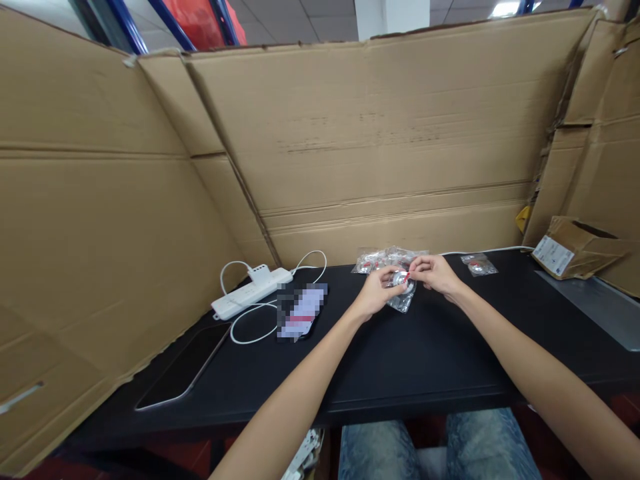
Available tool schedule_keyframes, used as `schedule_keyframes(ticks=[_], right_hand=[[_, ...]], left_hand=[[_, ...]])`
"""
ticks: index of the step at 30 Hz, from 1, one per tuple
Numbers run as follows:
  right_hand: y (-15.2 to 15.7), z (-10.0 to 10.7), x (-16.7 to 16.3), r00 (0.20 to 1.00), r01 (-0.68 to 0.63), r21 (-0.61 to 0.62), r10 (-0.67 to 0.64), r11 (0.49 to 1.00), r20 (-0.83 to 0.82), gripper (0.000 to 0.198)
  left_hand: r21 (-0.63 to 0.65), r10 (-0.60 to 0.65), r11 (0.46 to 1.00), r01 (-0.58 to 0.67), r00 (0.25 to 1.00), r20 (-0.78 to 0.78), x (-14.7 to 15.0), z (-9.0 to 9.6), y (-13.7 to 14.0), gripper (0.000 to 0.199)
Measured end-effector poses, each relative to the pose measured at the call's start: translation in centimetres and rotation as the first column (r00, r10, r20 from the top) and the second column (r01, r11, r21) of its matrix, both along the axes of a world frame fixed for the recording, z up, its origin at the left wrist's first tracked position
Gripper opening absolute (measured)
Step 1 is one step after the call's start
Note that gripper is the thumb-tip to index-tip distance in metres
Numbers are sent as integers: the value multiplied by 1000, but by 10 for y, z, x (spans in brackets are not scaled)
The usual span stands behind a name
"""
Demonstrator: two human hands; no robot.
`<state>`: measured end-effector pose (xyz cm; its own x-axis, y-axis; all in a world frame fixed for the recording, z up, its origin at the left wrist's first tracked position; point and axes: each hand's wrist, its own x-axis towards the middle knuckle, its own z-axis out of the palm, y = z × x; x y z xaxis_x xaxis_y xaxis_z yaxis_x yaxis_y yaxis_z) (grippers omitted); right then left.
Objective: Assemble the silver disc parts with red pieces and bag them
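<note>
Over the black table, my left hand [376,291] grips a small transparent plastic bag [401,304] with a round, silvery-white item [400,279] at its upper part. Whether that item lies inside the bag or on it, I cannot tell. From the right, my right hand [434,275] meets it with thumb and forefinger pinched at a small red strip [407,275]. Just behind my hands lie several similar transparent bags [369,261] with red marks, partly hidden by my fingers. Another such bag [479,265] rests apart, to the right of my right hand.
A white power strip [253,294] with looping white cables stands at the left, beside a lit phone [303,312]. Nearer is a dark tablet-like slab [184,365]. At right sit an open cardboard box [580,248] and a grey sheet [593,307]. Cardboard walls [370,133] enclose the table [400,373].
</note>
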<state>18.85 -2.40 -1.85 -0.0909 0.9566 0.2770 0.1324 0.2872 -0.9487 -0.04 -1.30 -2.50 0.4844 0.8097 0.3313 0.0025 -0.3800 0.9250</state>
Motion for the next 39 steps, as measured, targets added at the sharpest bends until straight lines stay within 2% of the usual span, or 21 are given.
schedule_keyframes(ticks=[4,8,12,17,21,25,27,33,39], right_hand=[[-2,2,-1,1000,1,9,-1,1000,30,28],[-2,3,0,995,-34,27,31,999,97,27],[2,1,1,985,-43,102,25,994,168,18],[3,2,2,979,53,264,-103,963,175,11],[1,4,1,975,137,322,-185,937,122,26],[1,0,-4,996,82,197,-89,977,30,45],[1,-2,-6,1000,27,131,-26,991,-13,42],[6,-3,0,999,11,128,-5,992,-45,34],[7,-10,5,999,-7,74,11,997,-41,34]], left_hand=[[-36,9,999,-10,1000,-12,0,0,-2,44],[-15,49,999,-49,999,-7,-1,0,-2,39],[-56,25,998,-22,998,60,0,-1,0,39],[-91,47,995,-36,991,128,2,-3,4,42],[-105,89,992,-67,973,215,2,-1,4,43],[-122,126,988,-94,949,287,2,1,2,42],[-129,129,987,-94,946,298,2,1,1,41],[-129,102,989,-72,966,236,2,-5,6,44],[-149,121,984,-102,985,126,1,-14,13,35]])
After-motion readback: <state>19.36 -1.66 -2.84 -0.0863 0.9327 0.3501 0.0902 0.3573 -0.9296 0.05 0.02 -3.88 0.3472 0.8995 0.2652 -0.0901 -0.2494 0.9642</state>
